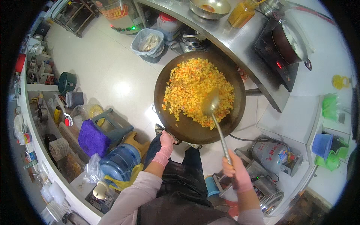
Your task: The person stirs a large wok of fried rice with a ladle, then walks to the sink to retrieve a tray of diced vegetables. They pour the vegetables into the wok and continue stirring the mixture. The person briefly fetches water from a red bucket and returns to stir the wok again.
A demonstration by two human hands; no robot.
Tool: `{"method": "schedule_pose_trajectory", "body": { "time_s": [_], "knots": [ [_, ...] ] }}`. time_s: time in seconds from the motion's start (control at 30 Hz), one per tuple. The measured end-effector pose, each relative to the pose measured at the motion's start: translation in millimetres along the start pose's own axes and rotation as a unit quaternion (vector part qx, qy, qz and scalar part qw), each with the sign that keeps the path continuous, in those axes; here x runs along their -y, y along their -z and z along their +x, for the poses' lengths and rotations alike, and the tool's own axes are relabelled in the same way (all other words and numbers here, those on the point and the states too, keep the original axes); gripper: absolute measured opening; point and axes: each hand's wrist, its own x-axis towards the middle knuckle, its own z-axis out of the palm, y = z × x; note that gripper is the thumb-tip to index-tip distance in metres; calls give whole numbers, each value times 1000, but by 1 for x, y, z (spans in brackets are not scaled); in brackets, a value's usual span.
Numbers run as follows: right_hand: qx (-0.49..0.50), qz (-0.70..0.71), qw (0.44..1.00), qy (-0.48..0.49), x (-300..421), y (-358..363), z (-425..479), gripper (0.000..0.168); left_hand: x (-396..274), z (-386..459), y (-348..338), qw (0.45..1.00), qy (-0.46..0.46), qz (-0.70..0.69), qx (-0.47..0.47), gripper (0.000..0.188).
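A large dark wok (168,126) is before me, filled with diced yellow and orange food (194,84) that leaves its near left side bare. My left hand (166,139), in a thin pink glove, is closed at the near rim of the wok; its exact grip is partly hidden. In the other pink glove, my right hand (234,167) holds the long handle of a metal ladle (222,137). The ladle's bowl lies in the diced food, right of the middle.
A steel counter (225,36) at the upper right bears a metal bowl (210,8), a jar of yellow sauce (242,14) and a pot (288,45) on an induction cooker (270,53). A lined bin (147,52) stands beyond the wok. Lower right lies a gas cylinder (270,154); left, a water bottle (121,161).
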Motion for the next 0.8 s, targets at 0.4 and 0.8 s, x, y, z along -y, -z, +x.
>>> {"method": "schedule_pose_trajectory", "body": {
  "time_s": [0.4, 0.8],
  "knots": [
    [-95, -737, 646, -175, 129, 19, -19, 54, 1, 7, 7, 993, 69, -70, 67, 35],
    [-75, -615, 782, -65, 64, -59, 81, 52, 9, 9, 8, 994, 43, -59, 77, 34]
  ]
}}
